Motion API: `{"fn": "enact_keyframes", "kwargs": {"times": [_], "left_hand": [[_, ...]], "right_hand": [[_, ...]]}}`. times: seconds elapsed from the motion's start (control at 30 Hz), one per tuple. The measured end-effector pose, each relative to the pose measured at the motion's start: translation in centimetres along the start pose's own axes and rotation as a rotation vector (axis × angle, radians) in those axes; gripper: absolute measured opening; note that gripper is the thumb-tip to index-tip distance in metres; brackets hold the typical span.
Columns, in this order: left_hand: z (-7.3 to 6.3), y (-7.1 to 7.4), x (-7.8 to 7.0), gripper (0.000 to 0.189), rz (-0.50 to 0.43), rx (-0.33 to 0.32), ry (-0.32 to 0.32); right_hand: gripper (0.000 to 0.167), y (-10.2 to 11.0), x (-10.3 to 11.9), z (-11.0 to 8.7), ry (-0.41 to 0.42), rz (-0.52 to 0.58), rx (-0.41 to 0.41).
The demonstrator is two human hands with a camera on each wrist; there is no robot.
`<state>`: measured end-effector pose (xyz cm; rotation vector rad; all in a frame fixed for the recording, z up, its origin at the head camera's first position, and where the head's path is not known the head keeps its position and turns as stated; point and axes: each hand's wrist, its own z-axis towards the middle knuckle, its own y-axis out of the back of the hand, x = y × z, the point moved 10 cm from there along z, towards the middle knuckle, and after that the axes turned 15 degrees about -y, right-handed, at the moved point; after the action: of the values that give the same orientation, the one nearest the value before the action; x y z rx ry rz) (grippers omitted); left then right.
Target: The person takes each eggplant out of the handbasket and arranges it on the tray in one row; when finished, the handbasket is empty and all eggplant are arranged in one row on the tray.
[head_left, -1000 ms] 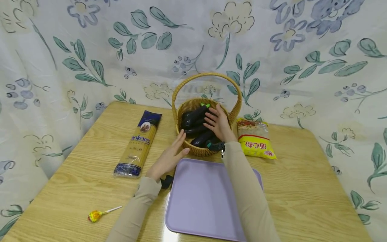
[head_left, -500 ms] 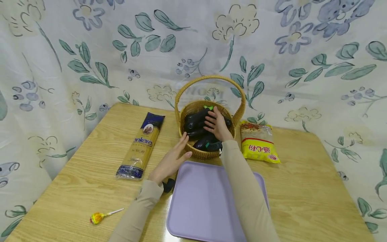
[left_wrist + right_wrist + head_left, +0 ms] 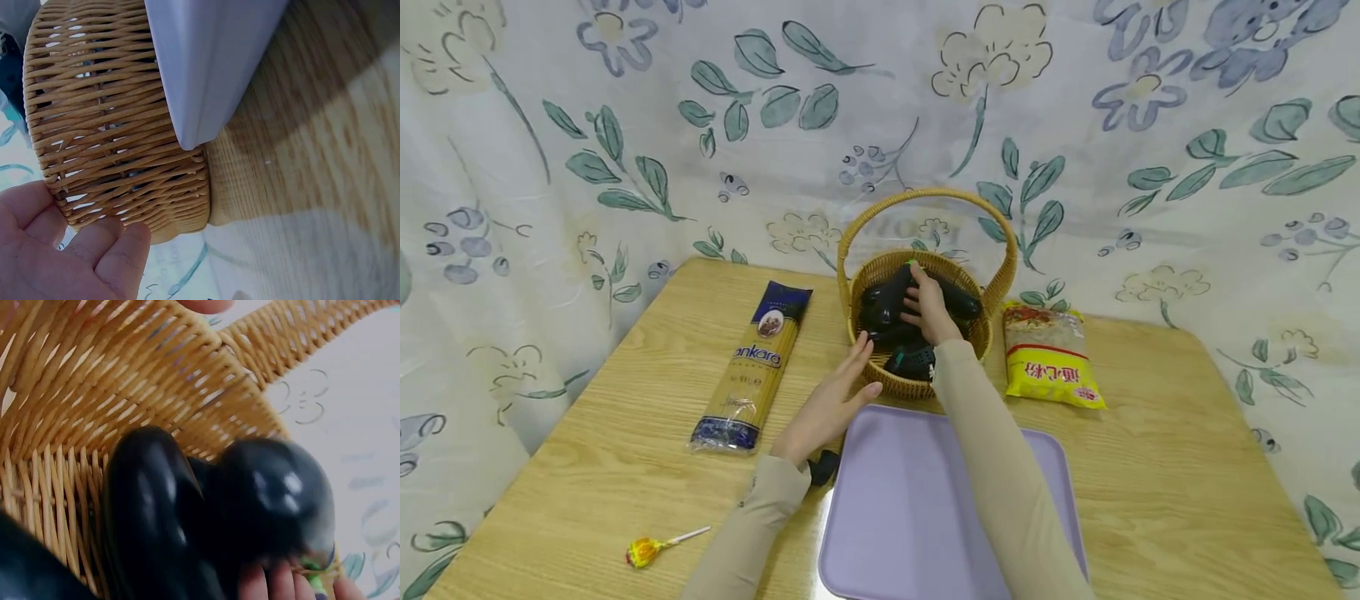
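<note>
A wicker basket (image 3: 901, 387) with a tall handle holds several dark eggplants. My right hand (image 3: 932, 310) reaches inside it and holds one eggplant (image 3: 887, 304) near its green stem end. In the right wrist view, fingertips (image 3: 253, 582) lie against that eggplant (image 3: 269, 494), while another eggplant (image 3: 150, 506) lies beside it. My left hand (image 3: 833, 408) rests with extended fingers against the basket's near left side. The left wrist view shows fingertips (image 3: 125, 244) at the woven wall (image 3: 112, 137).
In front of the basket lies a lilac tray (image 3: 910, 500), partly under the right sleeve. A spaghetti packet (image 3: 751, 371) is on the left, and a wrapped lollipop (image 3: 646, 551) is nearer. A yellow food packet (image 3: 1051, 357) lies right of the basket. Patterned cloth (image 3: 737, 167) hangs behind.
My right hand has moved slightly left, onto the eggplant's stem end, and that eggplant has tilted a little. The left hand stays at the basket's side.
</note>
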<state>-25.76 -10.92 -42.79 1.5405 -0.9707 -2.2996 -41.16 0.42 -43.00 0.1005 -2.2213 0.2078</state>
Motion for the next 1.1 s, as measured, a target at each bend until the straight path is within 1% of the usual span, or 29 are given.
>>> {"fn": "enact_keyframes", "kwargs": {"times": [0.07, 0.13, 0.2, 0.33, 0.43, 0.6, 0.73, 0.83, 0.97, 1.1], "left_hand": [[0.0, 0.1, 0.0, 0.070, 0.003, 0.003, 0.000], [0.0, 0.1, -0.1, 0.071, 0.008, 0.008, -0.009], [0.1, 0.3, -0.2, 0.070, 0.015, 0.012, -0.013], [0.2, 0.6, -0.2, 0.070, 0.018, -0.006, -0.020], [0.1, 0.6, -0.3, 0.070, 0.012, -0.014, -0.014], [-0.2, 0.4, -0.2, 0.071, -0.008, -0.012, -0.004], [-0.2, 0.1, -0.2, 0.071, -0.015, -0.018, -0.006], [-0.2, 0.1, 0.0, 0.071, -0.003, -0.014, -0.004], [-0.2, 0.1, 0.1, 0.072, 0.002, -0.007, 0.005], [-0.1, 0.1, 0.3, 0.071, 0.003, -0.001, 0.009]], "right_hand": [[0.070, -0.4, 0.2, 0.1, 0.011, -0.019, -0.019], [0.070, -0.9, 0.4, 0.1, 0.020, -0.020, -0.021], [0.072, -1.3, 0.6, 0.1, 0.029, -0.010, -0.012], [0.073, -2.2, 0.9, 0.3, 0.040, 0.006, 0.008], [0.071, -2.8, 0.9, 0.5, 0.040, -0.013, 0.009], [0.068, -3.7, 0.7, 0.7, 0.045, -0.101, -0.008], [0.075, -4.0, 0.5, 0.8, 0.071, -0.210, -0.033], [0.078, -4.5, 0.6, 0.8, 0.098, -0.283, -0.020], [0.077, -4.9, 0.7, 0.6, 0.115, -0.323, 0.000], [0.077, -4.7, 0.8, 0.4, 0.112, -0.323, -0.011]]}}
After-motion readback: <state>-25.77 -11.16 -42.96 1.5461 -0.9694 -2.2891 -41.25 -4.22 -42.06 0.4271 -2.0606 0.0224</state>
